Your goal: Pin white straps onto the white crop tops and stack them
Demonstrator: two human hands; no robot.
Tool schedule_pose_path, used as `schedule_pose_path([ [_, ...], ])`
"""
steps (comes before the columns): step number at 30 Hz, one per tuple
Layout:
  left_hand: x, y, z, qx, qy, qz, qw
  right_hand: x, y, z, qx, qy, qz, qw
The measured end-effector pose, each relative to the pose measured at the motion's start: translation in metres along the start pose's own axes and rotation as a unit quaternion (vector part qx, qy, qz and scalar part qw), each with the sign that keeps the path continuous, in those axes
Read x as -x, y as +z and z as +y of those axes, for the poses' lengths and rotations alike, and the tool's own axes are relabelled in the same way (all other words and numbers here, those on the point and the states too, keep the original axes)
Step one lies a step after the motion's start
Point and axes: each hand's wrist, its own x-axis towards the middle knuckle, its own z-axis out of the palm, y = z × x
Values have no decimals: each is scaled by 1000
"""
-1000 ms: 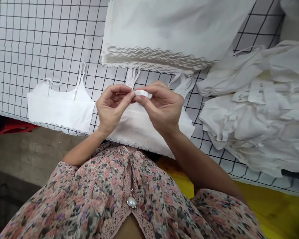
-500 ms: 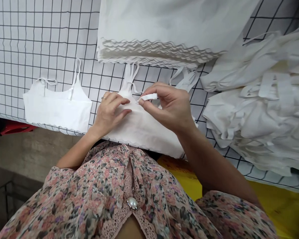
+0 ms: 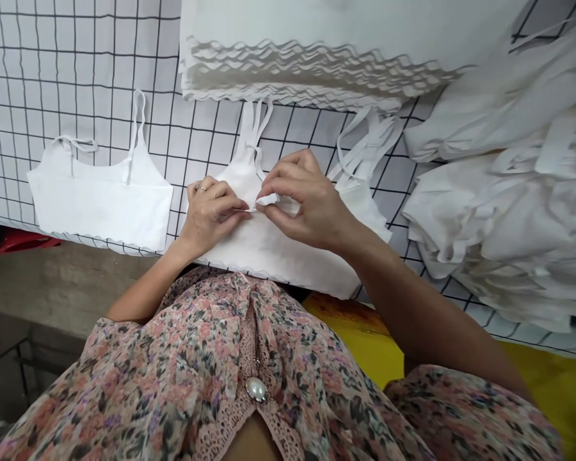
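My left hand (image 3: 214,214), with a ring on one finger, presses on a white bra top (image 3: 288,256) lying flat before me. Its thumb and forefinger pinch the fabric near the neckline. My right hand (image 3: 300,202) is closed around a small, slim white piece (image 3: 267,200), whose kind I cannot make out. The tip of this piece sits close to the left fingertips, over the fabric. Thin shoulder straps (image 3: 256,131) of the top stretch away from me, and part of the neckline is hidden by my right hand.
Another white bra top (image 3: 100,202) lies flat at the left. A stack of white garments with wavy edges (image 3: 292,64) is beyond my hands. Crumpled white garments (image 3: 509,211) pile up at the right. A black-checked white cloth (image 3: 24,83) covers the table; something yellow (image 3: 379,349) is below its edge.
My left fingers have closed to pinch the fabric. My right hand has brought the white piece down and left toward them. The view has shifted slightly.
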Motion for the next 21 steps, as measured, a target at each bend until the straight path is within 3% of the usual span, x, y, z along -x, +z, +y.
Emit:
schedule_pose_path([
  [21, 2, -5, -1, 21, 29, -22, 999, -9, -6, 3, 39, -32, -111, 993],
])
